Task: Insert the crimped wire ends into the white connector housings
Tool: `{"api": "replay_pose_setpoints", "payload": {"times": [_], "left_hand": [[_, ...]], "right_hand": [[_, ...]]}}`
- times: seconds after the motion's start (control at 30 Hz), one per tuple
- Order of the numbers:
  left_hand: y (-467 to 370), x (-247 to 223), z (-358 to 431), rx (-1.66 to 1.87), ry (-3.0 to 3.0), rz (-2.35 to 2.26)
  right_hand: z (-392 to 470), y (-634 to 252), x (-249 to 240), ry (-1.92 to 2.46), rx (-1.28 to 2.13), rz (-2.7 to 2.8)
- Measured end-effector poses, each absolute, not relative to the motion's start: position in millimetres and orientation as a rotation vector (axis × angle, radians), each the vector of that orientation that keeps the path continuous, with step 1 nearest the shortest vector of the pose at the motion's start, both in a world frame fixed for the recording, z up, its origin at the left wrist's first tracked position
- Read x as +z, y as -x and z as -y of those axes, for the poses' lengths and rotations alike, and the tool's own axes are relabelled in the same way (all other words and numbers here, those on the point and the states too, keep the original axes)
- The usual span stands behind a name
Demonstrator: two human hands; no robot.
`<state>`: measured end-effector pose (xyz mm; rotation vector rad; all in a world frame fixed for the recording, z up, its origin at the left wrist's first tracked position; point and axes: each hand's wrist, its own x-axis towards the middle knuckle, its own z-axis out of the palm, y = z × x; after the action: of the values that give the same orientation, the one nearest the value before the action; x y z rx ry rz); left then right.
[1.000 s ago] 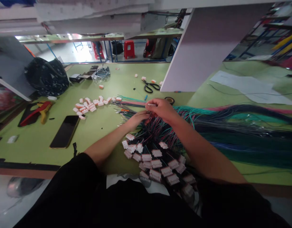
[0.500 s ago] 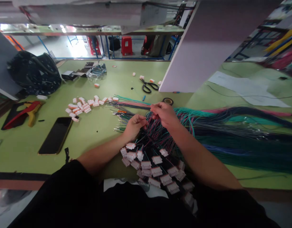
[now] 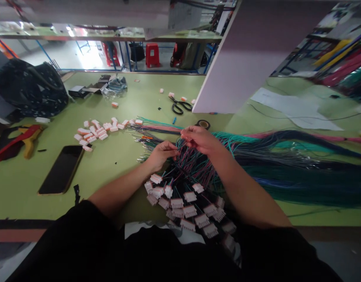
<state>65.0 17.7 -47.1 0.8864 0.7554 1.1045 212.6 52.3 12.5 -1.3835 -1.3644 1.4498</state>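
Over a wide bundle of thin wires [image 3: 198, 160], my left hand [image 3: 163, 155] is closed in a pinch; what it holds is too small to name. Just to its right and slightly higher, my right hand [image 3: 199, 138] is also pinched, its contents hidden by the fingers. Bare wire ends with metal tips [image 3: 141, 141] fan out left of my hands. Below them, near my body, lie many white connectors [image 3: 189, 211] joined to wires. A pile of loose white and orange connectors [image 3: 94, 131] rests to the left.
On the green table [image 3: 110, 203] are a phone [image 3: 61, 170], red and yellow pliers [image 3: 22, 141], black scissors [image 3: 179, 105], a tape roll [image 3: 203, 124] and a dark bag [image 3: 30, 88]. A white partition [image 3: 242, 66] rises behind; paper [image 3: 295, 109] lies right of it.
The view has shifted a little, so most things appear slightly further left. Both hands keep their pinched pose over the wires, with little visible movement.
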Motion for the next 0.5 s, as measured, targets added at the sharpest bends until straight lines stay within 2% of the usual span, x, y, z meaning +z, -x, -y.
{"api": "replay_pose_setpoints", "payload": {"times": [0.03, 0.1, 0.2, 0.23, 0.3, 0.37, 0.5], "left_hand": [[-66, -48, -18, 1.108, -0.871, -0.764], [-67, -48, -18, 1.124, -0.829, -0.783], [-69, -49, -18, 1.144, -0.778, -0.795], [-70, -49, -17, 1.148, -0.765, -0.791], [-70, -48, -18, 1.152, -0.735, -0.784], [-70, -48, -18, 1.153, -0.697, -0.783], [-70, -47, -18, 1.169, -0.639, -0.756]], "right_hand": [[-56, -219, 15, 1.392, 1.461, 1.456], [-67, -236, 21, 1.514, 1.25, 1.644], [-90, -262, 25, 1.869, 0.384, 1.778], [-98, -268, 23, 1.957, 0.2, 1.83], [-110, -277, 17, 2.103, 0.122, 2.005], [-120, -279, 7, 2.195, 0.196, 2.135], [-130, -276, -5, 2.248, 0.181, 2.138]]}}
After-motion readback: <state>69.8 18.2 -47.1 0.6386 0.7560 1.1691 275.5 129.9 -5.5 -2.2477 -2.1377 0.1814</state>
